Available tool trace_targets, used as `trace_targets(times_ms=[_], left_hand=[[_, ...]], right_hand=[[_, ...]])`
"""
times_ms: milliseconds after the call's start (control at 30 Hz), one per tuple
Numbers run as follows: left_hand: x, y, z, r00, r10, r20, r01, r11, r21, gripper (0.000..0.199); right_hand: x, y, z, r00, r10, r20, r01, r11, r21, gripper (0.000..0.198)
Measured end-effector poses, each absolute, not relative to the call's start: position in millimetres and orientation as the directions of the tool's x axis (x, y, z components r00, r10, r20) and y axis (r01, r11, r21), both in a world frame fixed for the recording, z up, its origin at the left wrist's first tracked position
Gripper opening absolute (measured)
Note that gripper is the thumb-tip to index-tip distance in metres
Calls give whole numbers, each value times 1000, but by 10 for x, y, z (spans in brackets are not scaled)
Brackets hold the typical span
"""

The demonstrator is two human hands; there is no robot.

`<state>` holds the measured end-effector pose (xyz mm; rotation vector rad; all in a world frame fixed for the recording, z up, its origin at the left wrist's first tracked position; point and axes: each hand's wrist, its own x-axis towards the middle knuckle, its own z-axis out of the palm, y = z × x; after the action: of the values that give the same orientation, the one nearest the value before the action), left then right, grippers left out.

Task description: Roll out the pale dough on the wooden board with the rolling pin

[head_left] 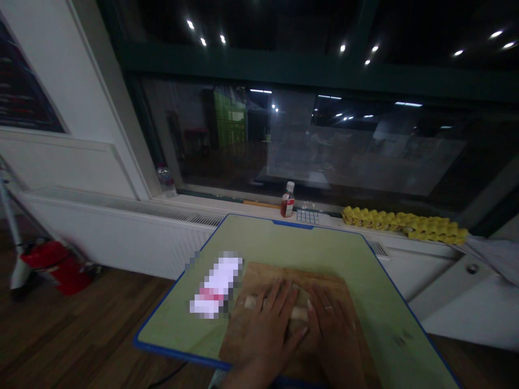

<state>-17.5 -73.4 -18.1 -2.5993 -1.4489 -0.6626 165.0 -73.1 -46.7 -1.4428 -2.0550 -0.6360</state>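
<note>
A pale roll that looks like dough (299,313) lies crosswise on a wooden board (235,337). My left hand (271,319) rests flat across it, fingers stretched out and slightly spread; one end of the roll shows to the left of the fingers. Beside it, my right hand (333,324), with a ring on one finger, also lies flat with its fingers extended over the roll's right side. The fingers and palms hide much of the roll, so its full length cannot be seen. Both palms face down, and neither hand grips anything.
The board lies on a green table (174,329) with a blue rim. A blurred-out phone-shaped object (219,283) is left of the board. On the windowsill stand a red sauce bottle (287,200) and yellow egg trays (405,224). A red bucket (59,267) is on the floor.
</note>
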Motion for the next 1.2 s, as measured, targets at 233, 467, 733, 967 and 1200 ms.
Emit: trace_targets(times_ms=[233,467,733,967,1200], left_hand=[[-92,-548,-16,403,857,322,843,-484,233,59],[-193,-780,-183,457,788,412,817,-555,156,64],[-209,-984,-250,476,762,440,816,-569,101,74],[-137,-656,-144,440,823,359,819,-532,215,64],[-70,-534,47,402,864,301,832,-483,273,58]], right_hand=[[1671,-502,-388,-242,747,619,957,291,22,35],[1684,-766,-466,-315,671,671,940,316,125,40],[1710,-897,-607,-317,649,692,936,333,116,42],[1669,-650,-420,-286,701,653,949,303,90,41],[1652,-469,-308,-255,755,604,963,257,84,39]])
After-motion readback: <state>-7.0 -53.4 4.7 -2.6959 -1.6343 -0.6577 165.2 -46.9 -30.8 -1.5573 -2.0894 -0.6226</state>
